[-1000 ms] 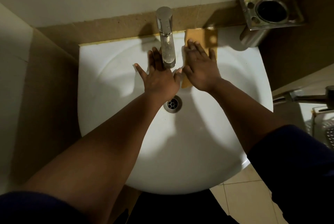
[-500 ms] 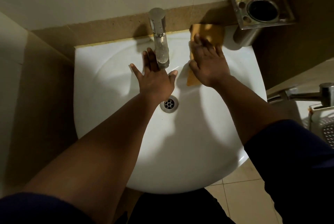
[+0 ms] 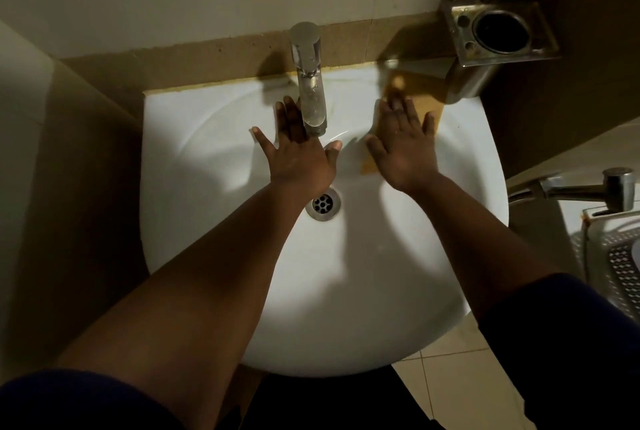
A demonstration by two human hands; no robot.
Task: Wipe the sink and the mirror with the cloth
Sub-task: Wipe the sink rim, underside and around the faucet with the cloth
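The white sink point(image 3: 363, 291) fills the middle of the view. An orange-brown cloth point(image 3: 420, 95) lies on the sink's back right rim and slope, below the metal holder. My right hand point(image 3: 403, 149) presses flat on the cloth with fingers spread. My left hand point(image 3: 298, 155) rests flat in the basin under the chrome faucet point(image 3: 310, 83), fingers apart, holding nothing; the spout hides part of its fingers. The drain point(image 3: 322, 203) sits just below my left wrist. The mirror is out of view.
A steel cup holder point(image 3: 498, 27) juts from the wall above the sink's back right corner, close to the cloth. A second metal tap point(image 3: 588, 188) and a perforated plastic basket point(image 3: 616, 256) are at the right edge. Walls close in at left and back.
My right hand has slid the cloth rightward along the sink's back, from beside the faucet toward the cup holder. My left hand has stayed under the spout.
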